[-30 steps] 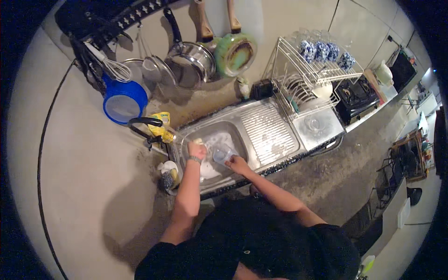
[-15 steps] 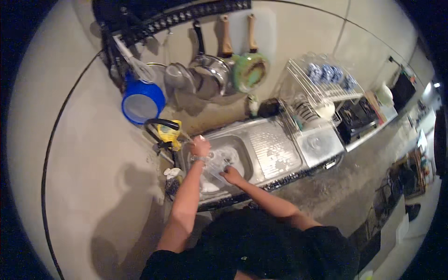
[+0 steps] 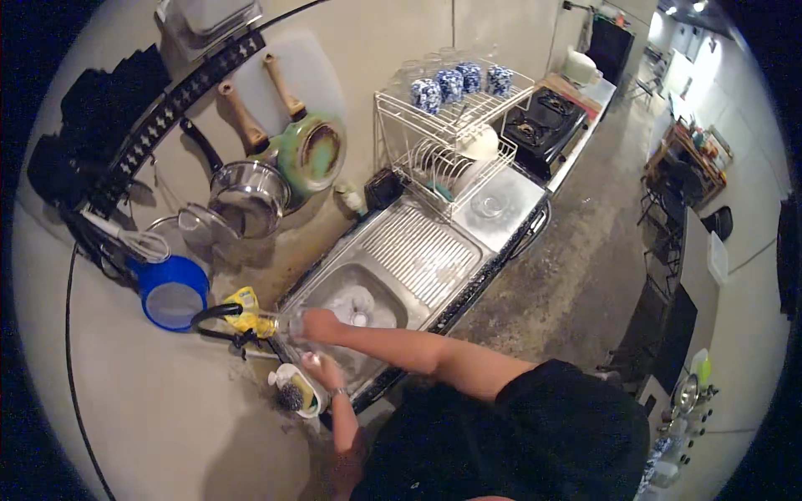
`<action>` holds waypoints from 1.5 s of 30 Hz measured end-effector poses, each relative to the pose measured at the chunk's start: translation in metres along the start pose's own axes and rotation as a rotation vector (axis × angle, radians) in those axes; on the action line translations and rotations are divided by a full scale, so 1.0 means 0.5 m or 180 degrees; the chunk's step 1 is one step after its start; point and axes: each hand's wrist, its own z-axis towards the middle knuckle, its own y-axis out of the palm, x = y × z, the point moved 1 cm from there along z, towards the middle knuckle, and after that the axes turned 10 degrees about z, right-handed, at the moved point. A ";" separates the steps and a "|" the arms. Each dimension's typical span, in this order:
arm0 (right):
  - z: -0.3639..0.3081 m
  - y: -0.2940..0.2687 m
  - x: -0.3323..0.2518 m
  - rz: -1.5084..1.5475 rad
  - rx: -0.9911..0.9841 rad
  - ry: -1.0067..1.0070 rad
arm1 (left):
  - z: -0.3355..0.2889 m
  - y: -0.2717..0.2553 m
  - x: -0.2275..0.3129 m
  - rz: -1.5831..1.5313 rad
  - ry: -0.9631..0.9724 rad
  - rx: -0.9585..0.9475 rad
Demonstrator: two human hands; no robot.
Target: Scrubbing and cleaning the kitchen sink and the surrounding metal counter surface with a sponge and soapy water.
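Observation:
My right hand (image 3: 320, 326) reaches across the left part of the steel sink (image 3: 401, 305) and is closed around a clear drinking glass (image 3: 288, 324). The glass is tilted on its side, close to the black tap (image 3: 219, 311) and a yellow pouch (image 3: 244, 313). My left hand (image 3: 324, 370) is nearer, at the sink's left edge beside a white dish (image 3: 313, 401). Its fingers are curled, with something small and whitish at their tips that I cannot make out. In the dish sit a dark scouring pad (image 3: 291, 397) and a yellowish sponge. White suds (image 3: 359, 305) lie in the basin.
A ridged drainboard (image 3: 422, 250) adjoins the sink, and beyond it stand a white dish rack (image 3: 455, 125) with blue-patterned cups and a black gas stove (image 3: 543, 125). Pans (image 3: 313, 154), a saucepan (image 3: 248, 196) and a blue strainer (image 3: 174, 292) hang on the wall.
The view has turned to the right. My right hand has moved from over the basin to the tap with the glass. My left hand has drawn back from the tap toward the white dish.

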 end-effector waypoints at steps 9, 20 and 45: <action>0.152 0.053 -0.050 -0.1245 -0.0197 0.0550 | -0.037 -0.006 0.048 0.0412 0.1237 -0.0533; -0.078 0.014 0.260 0.0190 0.1500 0.1022 | -0.073 -0.087 0.122 -0.0109 -0.0160 -0.1309; -0.118 -0.187 0.114 -0.0007 0.0466 -0.0802 | -0.122 -0.094 0.044 -0.1423 -0.0298 -0.1262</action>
